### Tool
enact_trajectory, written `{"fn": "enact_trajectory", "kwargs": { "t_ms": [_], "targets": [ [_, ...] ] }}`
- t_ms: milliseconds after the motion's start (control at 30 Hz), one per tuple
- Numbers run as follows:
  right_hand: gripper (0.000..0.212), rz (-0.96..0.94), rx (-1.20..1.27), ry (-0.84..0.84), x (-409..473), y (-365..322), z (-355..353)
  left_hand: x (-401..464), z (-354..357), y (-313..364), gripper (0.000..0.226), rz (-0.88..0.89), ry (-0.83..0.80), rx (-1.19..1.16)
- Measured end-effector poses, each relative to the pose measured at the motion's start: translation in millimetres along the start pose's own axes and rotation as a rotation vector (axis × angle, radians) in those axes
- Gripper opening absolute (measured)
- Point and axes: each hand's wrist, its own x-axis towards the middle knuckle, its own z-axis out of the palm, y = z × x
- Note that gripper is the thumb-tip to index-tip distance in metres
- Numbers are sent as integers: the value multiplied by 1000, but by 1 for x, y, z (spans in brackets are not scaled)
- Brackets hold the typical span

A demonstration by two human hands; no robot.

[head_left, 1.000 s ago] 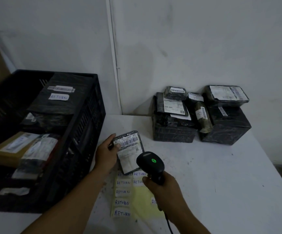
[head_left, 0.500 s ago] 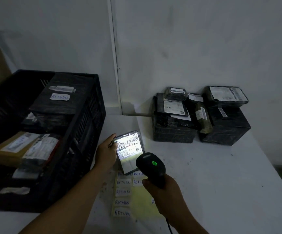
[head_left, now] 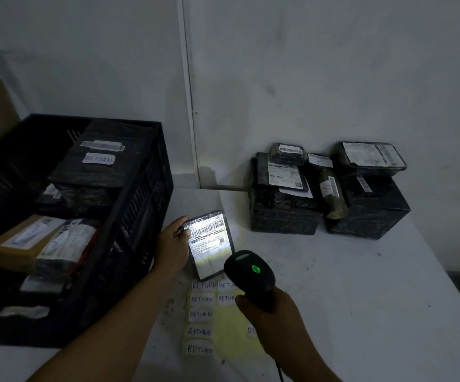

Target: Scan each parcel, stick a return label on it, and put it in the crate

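My left hand point(head_left: 172, 248) holds a small flat parcel point(head_left: 210, 245) tilted up above the table, its barcode label lit white by the scanner's beam. My right hand point(head_left: 274, 317) grips a black handheld scanner point(head_left: 249, 275) with a green light on top, aimed at that parcel from just below and to its right. A yellow sheet of white RETURN labels point(head_left: 201, 315) lies on the table under both hands. The black crate point(head_left: 129, 244) stands at the left with several parcels inside, one bearing a RETURN sticker.
A pile of black-wrapped parcels point(head_left: 328, 188) with shipping labels sits at the back right against the wall. The white table point(head_left: 361, 285) ends at its right edge near the floor. A cable hangs from the scanner's handle.
The scanner's beam has come on and brightly lights the parcel's label. Both hands have stayed almost where they were.
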Motion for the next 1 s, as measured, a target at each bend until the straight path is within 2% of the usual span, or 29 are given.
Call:
{"fn": "enact_trajectory", "kwargs": {
  "t_ms": [433, 600, 767, 900, 1000],
  "targets": [
    [20, -4, -5, 32, -1, -4, -1, 7, 5, 7, 38, 61, 16, 8],
    [26, -17, -7, 29, -1, -3, -1, 8, 6, 7, 38, 67, 0, 0],
    [18, -7, 15, 54, 1, 1, 0, 9, 7, 7, 37, 60, -13, 9],
    [14, -46, -27, 166, 12, 13, -2, 13, 5, 5, 37, 40, -37, -4],
    [18, -6, -81, 293, 29, 35, -10, 13, 3, 1, 40, -53, -39, 2]
  ]
}}
